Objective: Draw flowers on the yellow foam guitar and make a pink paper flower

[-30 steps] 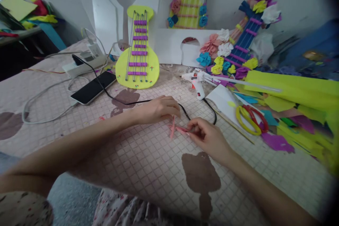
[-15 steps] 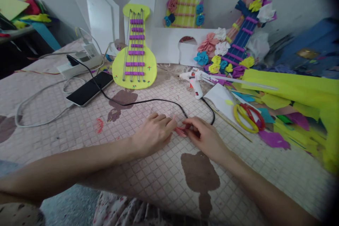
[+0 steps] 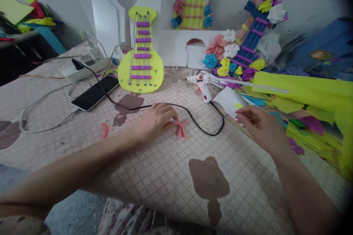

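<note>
your left hand (image 3: 157, 119) pinches the pink folded foam piece (image 3: 180, 127) at frame centre, folds gathered but unglued; your right hand (image 3: 261, 126), loosely open and empty, hovers by the scraps; glue gun (image 3: 202, 82) untouched.

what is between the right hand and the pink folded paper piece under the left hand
The black cord of the white glue gun loops across the cloth between the right hand and the pink folded paper piece, which the left hand pins down. Nothing else visible.
</note>
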`<state>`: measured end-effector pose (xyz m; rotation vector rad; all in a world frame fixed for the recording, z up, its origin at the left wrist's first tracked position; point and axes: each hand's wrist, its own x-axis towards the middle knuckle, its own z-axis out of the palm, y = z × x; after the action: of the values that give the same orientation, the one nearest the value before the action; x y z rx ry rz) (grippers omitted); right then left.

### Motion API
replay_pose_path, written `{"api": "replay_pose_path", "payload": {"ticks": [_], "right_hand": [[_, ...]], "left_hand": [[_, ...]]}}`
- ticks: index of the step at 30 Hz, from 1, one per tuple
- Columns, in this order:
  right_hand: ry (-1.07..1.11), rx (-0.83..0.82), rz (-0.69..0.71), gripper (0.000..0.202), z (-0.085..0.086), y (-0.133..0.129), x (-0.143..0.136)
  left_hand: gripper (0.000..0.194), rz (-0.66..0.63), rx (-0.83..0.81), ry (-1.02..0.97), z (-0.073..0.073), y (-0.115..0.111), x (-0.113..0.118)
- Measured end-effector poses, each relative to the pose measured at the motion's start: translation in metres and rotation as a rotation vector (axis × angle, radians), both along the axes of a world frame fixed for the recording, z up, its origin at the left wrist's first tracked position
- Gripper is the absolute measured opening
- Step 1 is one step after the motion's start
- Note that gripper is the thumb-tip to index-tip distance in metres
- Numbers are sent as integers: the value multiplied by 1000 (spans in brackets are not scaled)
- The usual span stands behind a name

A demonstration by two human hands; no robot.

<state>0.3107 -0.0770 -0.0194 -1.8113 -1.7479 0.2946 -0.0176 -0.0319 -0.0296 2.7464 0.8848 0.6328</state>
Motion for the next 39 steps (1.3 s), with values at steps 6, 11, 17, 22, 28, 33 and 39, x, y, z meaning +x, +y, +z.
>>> {"api": "replay_pose_path", "payload": {"ticks": [6,11,17,22,28,33,39], "right_hand": [[124,25,8,21,3,-5,-3],[-90,110,102,12,-1,-2,-15],[-246,73,195,11,-23,15,-30],[-239,9,224,4,-32,24,-34],[233,114,149,8,-17,19,-33],[699,80,140,18,-6,13,-42],[546,-18,105,22,-8,13,-50]], "left_hand": [[8,41,-1,-93,3,-2,0],[8,35,-18,-110,3,-2,2],[9,35,-27,-135,0,-2,3],[9,25,-34,-155,0,-3,3],[10,34,-24,-178,3,-2,1],[10,37,22,-209,4,-3,0],[12,26,34,-194,3,-4,1]]}}
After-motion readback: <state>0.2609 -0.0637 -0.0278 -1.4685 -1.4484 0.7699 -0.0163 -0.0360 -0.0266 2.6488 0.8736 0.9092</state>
